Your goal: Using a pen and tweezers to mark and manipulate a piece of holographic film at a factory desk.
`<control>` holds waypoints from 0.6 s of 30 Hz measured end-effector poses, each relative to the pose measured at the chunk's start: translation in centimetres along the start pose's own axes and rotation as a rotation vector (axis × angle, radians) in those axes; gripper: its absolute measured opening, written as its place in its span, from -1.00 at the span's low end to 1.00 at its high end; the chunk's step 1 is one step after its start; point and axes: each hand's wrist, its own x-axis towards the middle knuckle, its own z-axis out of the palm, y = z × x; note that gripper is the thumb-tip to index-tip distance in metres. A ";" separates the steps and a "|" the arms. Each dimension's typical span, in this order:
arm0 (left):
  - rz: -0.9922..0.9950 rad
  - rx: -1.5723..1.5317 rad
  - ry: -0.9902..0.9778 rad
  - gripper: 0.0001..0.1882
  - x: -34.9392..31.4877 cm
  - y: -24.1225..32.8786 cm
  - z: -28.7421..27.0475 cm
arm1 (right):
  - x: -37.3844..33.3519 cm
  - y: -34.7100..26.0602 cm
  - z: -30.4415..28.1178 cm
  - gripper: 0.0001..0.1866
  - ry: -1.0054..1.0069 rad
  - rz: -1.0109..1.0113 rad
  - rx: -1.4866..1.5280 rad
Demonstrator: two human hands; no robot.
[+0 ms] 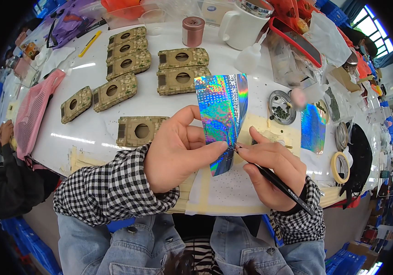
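My left hand (173, 153) pinches a shiny holographic sticker sheet (217, 107) between thumb and fingers, holding it raised and tilted above the table. My right hand (276, 169) is closed around black tweezers (281, 182), whose tip meets the lower right edge of the sheet close to my left thumb. What the tip grips, if anything, is too small to make out. Under the hands lies a white paper (224, 195) with tiny dark specks, edged with yellowish tape. Left of my left hand rests a camouflage model tank hull (141, 130) with a round hole.
Several more camouflage hulls (127, 64) stand farther back. To the right are a round metal tin (282, 106) of small dark pieces, another holographic sheet (312, 128) and a tape roll (340, 167). A white mug (242, 30), pink canister (192, 32) and red-cased phone (296, 42) stand at the back.
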 end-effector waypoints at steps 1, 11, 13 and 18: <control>-0.002 0.002 0.000 -0.53 0.0 0.0 0.0 | 0.0 0.0 0.0 -0.71 -0.001 -0.002 0.003; -0.006 0.013 -0.009 -0.53 0.0 0.1 -0.1 | 0.0 0.0 -0.1 -0.72 -0.009 0.001 0.016; -0.008 0.018 -0.009 -0.53 0.0 0.1 0.0 | 0.0 0.0 -0.1 -0.72 -0.011 0.002 0.014; 0.002 0.023 -0.009 -0.53 0.0 0.1 0.0 | 0.0 0.0 -0.1 -0.72 -0.009 -0.001 0.010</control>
